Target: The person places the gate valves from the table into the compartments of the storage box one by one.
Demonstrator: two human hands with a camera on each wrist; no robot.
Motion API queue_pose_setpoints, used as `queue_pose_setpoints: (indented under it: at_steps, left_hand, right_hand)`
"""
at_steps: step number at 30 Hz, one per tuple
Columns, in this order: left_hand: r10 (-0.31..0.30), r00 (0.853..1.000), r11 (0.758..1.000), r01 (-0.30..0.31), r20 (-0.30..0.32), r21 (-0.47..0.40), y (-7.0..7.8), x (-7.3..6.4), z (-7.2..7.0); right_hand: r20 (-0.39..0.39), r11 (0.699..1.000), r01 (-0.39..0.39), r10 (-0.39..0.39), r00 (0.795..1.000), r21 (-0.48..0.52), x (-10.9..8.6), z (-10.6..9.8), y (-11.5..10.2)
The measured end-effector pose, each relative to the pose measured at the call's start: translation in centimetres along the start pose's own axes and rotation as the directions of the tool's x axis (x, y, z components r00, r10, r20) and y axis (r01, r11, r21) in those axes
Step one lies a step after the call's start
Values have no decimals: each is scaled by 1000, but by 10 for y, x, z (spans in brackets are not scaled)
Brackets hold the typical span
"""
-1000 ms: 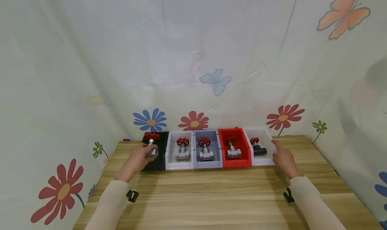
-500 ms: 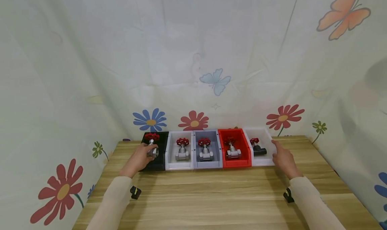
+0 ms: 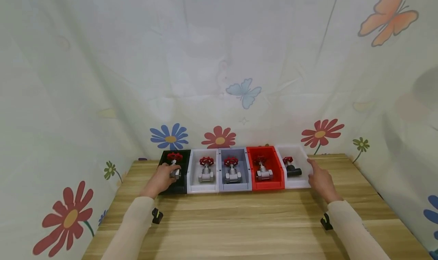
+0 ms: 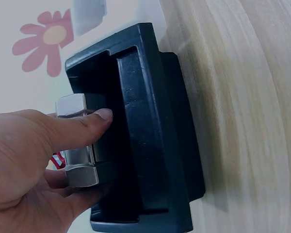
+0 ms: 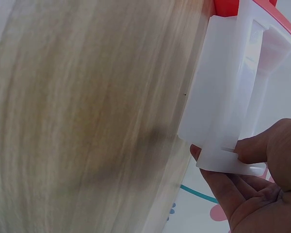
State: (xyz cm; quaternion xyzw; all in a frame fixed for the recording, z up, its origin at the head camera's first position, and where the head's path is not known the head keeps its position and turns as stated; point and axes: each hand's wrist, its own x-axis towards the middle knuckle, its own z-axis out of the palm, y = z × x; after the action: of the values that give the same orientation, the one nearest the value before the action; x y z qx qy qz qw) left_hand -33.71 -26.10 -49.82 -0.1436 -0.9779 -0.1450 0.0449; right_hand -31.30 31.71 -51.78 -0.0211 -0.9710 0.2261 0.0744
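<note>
My left hand [image 3: 161, 179] is in the black bin [image 4: 155, 121] at the left end of the row. It grips a metal gate valve [image 4: 77, 167] by its body, thumb across the near side. The valve's red handwheel [image 3: 175, 156] points toward the bin's back. At the row's right end, my right hand [image 3: 321, 179] pinches the side wall of a white bin [image 5: 218, 116], thumb inside and fingers outside. Inside that bin lies a black valve with a red handwheel [image 3: 293, 170].
Between the end bins stand a white bin [image 3: 203, 188], a grey-blue bin [image 3: 236, 186] and a red bin [image 3: 269, 184], each with a metal red-wheeled valve. The row sits at the back of a wooden table [image 3: 236, 225], against a flower-printed curtain [image 3: 205, 62].
My left hand has moved slightly right with the valve, deeper into the black bin. My right hand has stayed at the white bin's wall.
</note>
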Motion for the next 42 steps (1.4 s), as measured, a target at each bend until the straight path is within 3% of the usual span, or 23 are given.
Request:
queue_pose_setpoints:
  at_steps: [6, 19, 27, 42]
  left_hand:
    - [-30, 999, 1000, 30, 16, -7, -3, -1, 7]
    - [-3, 1000, 1000, 3, 18, -17, -4, 1, 12]
    - [-8, 999, 1000, 7, 33, 6, -10, 11, 21]
    - [23, 999, 1000, -23, 33, 14, -11, 18, 26]
  right_hand:
    - [-11, 1000, 8, -9, 1000, -9, 0, 2, 2]
    - [-29, 1000, 21, -22, 999, -5, 0, 6, 4]
    - [-33, 1000, 28, -28, 999, -9, 0, 2, 3]
    - [-37, 999, 44, -44, 998, -5, 1, 3, 4]
